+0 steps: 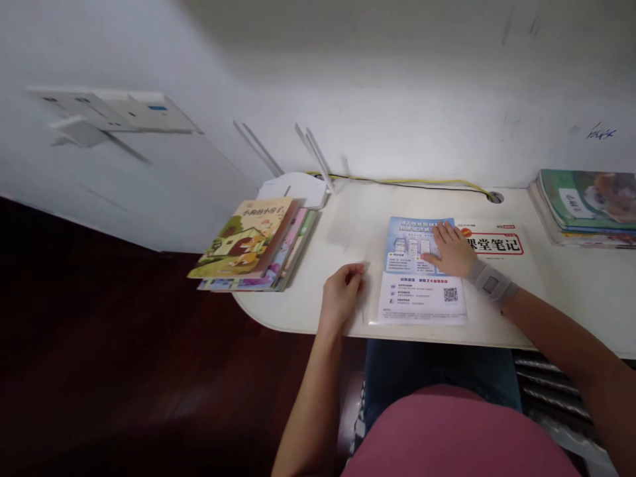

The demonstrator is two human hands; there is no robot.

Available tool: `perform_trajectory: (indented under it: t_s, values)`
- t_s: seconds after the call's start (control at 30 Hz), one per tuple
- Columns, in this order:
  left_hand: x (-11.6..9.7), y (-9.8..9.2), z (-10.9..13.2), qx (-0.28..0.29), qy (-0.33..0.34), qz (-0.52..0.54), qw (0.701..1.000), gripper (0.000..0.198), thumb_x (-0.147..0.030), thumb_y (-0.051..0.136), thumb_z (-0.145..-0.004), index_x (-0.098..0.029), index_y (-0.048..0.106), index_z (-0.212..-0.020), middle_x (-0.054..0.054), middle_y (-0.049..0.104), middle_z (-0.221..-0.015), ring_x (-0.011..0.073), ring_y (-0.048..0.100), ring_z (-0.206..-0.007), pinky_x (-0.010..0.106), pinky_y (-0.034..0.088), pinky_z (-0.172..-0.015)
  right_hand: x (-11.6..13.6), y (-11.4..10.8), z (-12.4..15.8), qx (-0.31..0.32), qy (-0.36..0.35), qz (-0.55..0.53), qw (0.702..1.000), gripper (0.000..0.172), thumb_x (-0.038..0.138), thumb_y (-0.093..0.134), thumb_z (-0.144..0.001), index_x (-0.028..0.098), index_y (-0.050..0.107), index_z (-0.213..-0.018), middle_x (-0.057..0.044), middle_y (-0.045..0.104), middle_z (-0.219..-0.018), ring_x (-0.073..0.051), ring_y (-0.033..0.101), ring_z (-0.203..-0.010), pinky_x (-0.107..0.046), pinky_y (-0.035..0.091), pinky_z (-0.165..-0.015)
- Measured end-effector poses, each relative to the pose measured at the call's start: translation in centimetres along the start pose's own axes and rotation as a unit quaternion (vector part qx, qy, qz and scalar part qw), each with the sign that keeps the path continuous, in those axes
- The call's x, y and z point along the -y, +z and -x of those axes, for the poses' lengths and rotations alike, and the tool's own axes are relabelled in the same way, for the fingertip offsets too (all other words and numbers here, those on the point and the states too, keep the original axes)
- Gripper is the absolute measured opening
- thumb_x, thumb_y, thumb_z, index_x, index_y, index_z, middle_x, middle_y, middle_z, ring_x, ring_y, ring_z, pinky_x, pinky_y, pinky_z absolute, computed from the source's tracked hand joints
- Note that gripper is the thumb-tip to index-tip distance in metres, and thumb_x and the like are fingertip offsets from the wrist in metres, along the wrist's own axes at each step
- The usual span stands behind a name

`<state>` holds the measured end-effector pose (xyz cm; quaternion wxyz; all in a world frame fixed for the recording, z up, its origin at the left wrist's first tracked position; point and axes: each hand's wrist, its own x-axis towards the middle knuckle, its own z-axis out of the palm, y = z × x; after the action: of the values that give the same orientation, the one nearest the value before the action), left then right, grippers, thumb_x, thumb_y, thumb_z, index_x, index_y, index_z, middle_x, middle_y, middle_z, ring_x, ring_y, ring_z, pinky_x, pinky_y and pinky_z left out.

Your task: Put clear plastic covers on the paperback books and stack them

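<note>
One spread right hand (452, 250) apparently smoothed a page (420, 295); left hand (342, 293) curled apart, grip unclear. Even pressure seemed needed next.

Blue/wht printed pg. (418, 291) w/ QR code (450, 294), flat on desk (348, 228); wht cover (499, 265) w/ red-framed title at R.

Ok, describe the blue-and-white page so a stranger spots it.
On the white desk, look between the book stacks. The right hand lies across the right edge of the blue-and-white page. Its blue upper half and QR code distinguish it from the white page with the red-framed title.
</note>
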<state>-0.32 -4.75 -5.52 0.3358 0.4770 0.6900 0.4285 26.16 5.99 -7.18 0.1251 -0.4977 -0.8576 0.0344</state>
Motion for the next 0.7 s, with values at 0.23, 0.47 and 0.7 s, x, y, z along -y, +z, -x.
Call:
perform_trajectory:
  t_s: [0.23, 0.47, 0.7]
  values:
    - [0.3, 0.1, -0.1, 0.004, 0.005, -0.004, 1.0, 0.029, -0.025, 0.049, -0.07, -0.015, 0.065, -0.092, 0.005, 0.068, -0.086, 0.0138, 0.059, -0.063, 0.029, 0.048, -0.068, 4.2, -1.0, 4.5, -0.003, 0.001, 0.013, 1.0, 0.083, 0.068, 0.019, -0.087, 0.007, 0.038, -0.139, -0.022, 0.032, -0.147, -0.038, 0.021, -0.138, -0.061, 0.015, -0.109]
    - [-2.0, -0.5, 0.2, -0.008, -0.022, 0.177, 0.984, 0.026, -0.025, 0.063, -0.064, -0.013, 0.065, -0.086, 0.002, 0.064, -0.075, 0.0066, 0.048, -0.047, 0.021, 0.037, -0.046, 8.7, -1.7, 11.8, -0.002, -0.013, -0.011, 1.0, 0.091, 0.069, 0.05, -0.076, 0.007, 0.034, -0.141, -0.025, 0.026, -0.148, -0.04, 0.017, -0.139, -0.064, 0.015, -0.108]
    - [-10.3, -1.1, 4.4, -0.01, 0.124, 0.283, 0.951, 0.027, -0.031, 0.068, -0.07, -0.019, 0.064, -0.094, 0.001, 0.066, -0.085, 0.0045, 0.05, -0.044, 0.02, 0.042, -0.043, 7.6, -2.3, 13.6, -0.053, -0.021, -0.228, 0.972, 0.064, 0.033, 0.046, -0.087, 0.008, 0.03, -0.143, -0.018, 0.034, -0.147, -0.027, 0.03, -0.137, -0.046, 0.034, -0.109]
